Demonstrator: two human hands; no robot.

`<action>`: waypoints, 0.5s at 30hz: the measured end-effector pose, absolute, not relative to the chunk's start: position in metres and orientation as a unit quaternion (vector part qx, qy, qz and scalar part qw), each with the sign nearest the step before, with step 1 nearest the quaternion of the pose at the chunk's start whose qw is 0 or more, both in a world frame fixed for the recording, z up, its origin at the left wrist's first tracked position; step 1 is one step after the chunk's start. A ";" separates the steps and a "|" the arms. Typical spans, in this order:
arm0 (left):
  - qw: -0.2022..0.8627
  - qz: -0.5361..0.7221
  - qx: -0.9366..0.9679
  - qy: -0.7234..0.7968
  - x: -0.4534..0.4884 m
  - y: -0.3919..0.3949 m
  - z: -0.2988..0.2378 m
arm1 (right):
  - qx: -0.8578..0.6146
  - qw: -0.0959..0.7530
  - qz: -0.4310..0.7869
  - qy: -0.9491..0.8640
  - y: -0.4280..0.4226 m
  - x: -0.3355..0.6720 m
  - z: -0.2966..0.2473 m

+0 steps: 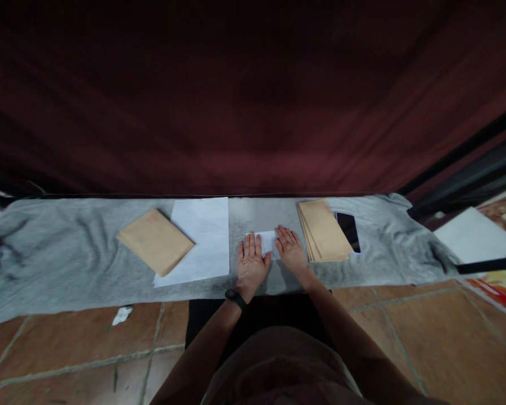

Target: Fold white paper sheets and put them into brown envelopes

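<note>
A small folded sheet of white paper [268,241] lies on the grey cloth in front of me, partly covered by both hands. My left hand [252,264] rests flat on its left side, fingers stretched out; a dark band circles that wrist. On the paper's right edge lies my right hand [292,251], also flat with fingers extended. Just right of it is a fanned stack of brown envelopes [326,233]. Left of my hands are large white sheets [208,242], with another pile of brown envelopes [155,242] overlapping their left part.
A grey cloth [84,270] covers the long narrow surface. A phone [349,229] lies partly beside the right envelopes. Behind hangs a dark red curtain [253,140]. On the tiled floor [76,343] is a crumpled white scrap [122,315]. A white panel [476,236] stands at the right.
</note>
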State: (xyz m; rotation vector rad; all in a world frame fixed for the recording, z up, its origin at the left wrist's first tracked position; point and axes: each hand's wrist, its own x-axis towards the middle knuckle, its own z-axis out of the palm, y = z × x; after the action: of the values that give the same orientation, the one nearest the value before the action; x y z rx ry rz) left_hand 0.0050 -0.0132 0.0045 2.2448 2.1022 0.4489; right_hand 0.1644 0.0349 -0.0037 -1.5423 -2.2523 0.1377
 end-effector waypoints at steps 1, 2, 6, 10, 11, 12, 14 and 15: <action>0.017 0.149 0.721 0.676 0.005 -0.013 0.005 | -0.556 0.204 0.048 -0.804 0.035 0.165 -0.004; 0.018 0.153 0.721 0.676 0.004 -0.014 0.005 | -0.559 0.204 0.047 -0.802 0.034 0.165 -0.003; 0.016 0.161 0.724 0.671 0.003 -0.014 0.007 | -0.562 0.196 0.042 -0.802 0.019 0.168 -0.004; 0.011 0.158 0.727 0.668 0.002 -0.014 0.006 | -0.561 0.191 0.034 -0.805 -0.002 0.173 -0.005; 0.009 0.157 0.728 0.667 0.002 -0.014 0.006 | -0.562 0.190 0.035 -0.804 -0.006 0.175 -0.005; 0.007 0.157 0.729 0.666 0.002 -0.014 0.006 | -0.563 0.190 0.037 -0.804 -0.010 0.176 -0.005; 0.005 0.158 0.731 0.664 0.002 -0.014 0.006 | -0.563 0.190 0.042 -0.803 -0.016 0.179 -0.004; 0.005 0.159 0.731 0.663 0.002 -0.014 0.007 | -0.562 0.191 0.044 -0.804 -0.018 0.180 -0.004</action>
State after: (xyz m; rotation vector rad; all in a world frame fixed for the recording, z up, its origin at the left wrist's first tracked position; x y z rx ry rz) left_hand 0.0022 -0.0143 0.0067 2.2907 2.0776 0.4989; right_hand 0.1800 -0.0182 -0.0041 -1.5774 -2.2585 0.1230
